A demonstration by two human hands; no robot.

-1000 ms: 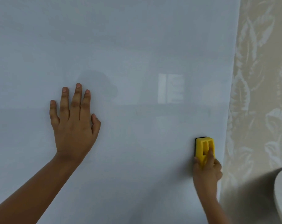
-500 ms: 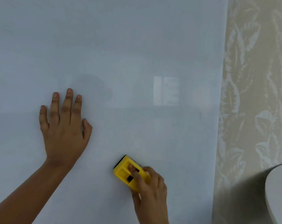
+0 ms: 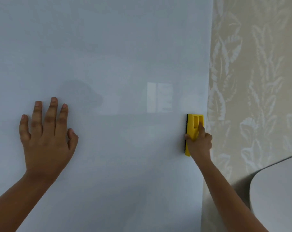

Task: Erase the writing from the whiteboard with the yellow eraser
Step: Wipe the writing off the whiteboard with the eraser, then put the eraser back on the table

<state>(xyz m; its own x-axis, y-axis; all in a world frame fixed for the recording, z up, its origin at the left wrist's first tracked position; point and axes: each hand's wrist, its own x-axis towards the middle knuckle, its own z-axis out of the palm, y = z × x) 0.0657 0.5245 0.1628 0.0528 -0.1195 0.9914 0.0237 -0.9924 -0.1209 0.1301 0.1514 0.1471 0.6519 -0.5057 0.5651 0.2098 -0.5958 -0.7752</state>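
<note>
1. I see the right hand [image 3: 198, 144] wrapped around the yellow eraser [image 3: 192, 128], thumb on its left side and the forefinger laid up its back into the recessed slot, so the hand is closed on it.
2. The eraser now stands upright at the right edge of the whiteboard [image 3: 116, 56], its dark felt face pressed to the board and its long side running up and down. Half a second ago it sat tilted, low and near the middle of the board; since then it has swept right and up.
3. A second ago it was also at the right edge, so I read one pass left and back again, ending a little higher than where it began.
4. The left hand [image 3: 47, 136] lies flat on the board at the left, fingers spread and pointing up, palm against the surface, holding nothing. Its place on the board matches the earlier frames closely.
5. I can make out no writing on the board: only a pale window reflection [image 3: 159, 97] right of centre and a soft grey shadow above the left hand.
6. Right of the board is patterned leaf wallpaper [image 3: 252, 81], and a rounded white object [image 3: 275, 190] shows at the lower right corner, as before.
</note>
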